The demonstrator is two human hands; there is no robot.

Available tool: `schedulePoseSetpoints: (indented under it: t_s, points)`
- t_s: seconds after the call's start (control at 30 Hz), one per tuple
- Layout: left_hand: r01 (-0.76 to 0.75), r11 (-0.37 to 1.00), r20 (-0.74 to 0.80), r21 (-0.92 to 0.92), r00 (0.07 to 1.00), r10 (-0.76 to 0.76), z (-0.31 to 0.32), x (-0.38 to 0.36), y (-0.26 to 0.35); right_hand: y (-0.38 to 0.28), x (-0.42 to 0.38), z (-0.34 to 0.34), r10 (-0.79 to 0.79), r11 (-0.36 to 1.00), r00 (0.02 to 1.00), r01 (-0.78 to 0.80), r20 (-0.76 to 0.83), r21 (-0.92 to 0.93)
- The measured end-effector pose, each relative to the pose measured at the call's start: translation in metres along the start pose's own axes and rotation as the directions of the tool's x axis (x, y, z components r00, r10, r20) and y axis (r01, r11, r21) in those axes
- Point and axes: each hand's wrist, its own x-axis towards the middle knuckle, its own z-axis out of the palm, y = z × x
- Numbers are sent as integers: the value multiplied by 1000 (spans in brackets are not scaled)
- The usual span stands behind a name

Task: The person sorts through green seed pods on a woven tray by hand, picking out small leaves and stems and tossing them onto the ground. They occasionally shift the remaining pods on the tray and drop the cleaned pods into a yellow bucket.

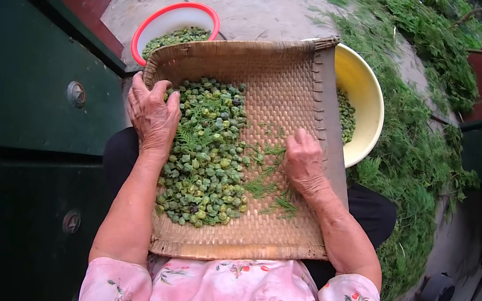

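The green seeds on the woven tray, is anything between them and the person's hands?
Nothing visible. The left hand lies right on the edge of the green seeds. The right hand rests on the woven tray, with only loose green sprigs between.

Pink floral short sleeves, red flowers, dark trousers

The woven tray [304, 84] rests on the person's lap. The pile of seed pods [207, 157] lies in its left half, with the left hand [153, 116] on the pile's left edge. The right hand [303, 161] lies to the right, beside loose sprigs [272, 191]. One basin [178, 14] stands far left behind the tray, another bowl [363, 95] far right. Cut foliage [417, 136] lies on the ground at right.
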Motion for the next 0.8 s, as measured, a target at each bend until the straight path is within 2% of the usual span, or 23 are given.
schedulePoseSetpoints:
  t_s: [0.07,0.17,0.27,0.37,0.47,0.57,0.67,0.8]
  points:
    - [-3,1000,0,2,1000,3,-1,0,1,-8,-5,2,-4,999,997,2,73,34]
    - [0,1000,12,2,1000,0,-4,-1,1,-10,-5,-3,66,983,995,-78,79,164]
    - [-7,1000,15,-19,1000,7,-5,0,3,-1,-4,-14,276,925,945,-311,178,219]
    - [-14,1000,8,-23,1000,14,-4,-1,2,14,1,-37,288,839,913,-386,289,382]
    - [-22,1000,-6,-17,1000,22,-2,0,1,21,5,-47,233,811,864,-426,446,402]
    - [-16,1000,-2,-11,1000,16,-2,-1,0,30,-4,-30,201,777,910,-373,362,507]
    - [-10,1000,0,4,1000,10,-2,0,0,34,-1,-28,206,793,933,-336,295,508]
    - [-13,1000,0,-6,1000,13,-2,1,1,22,13,-54,320,753,849,-498,422,431]
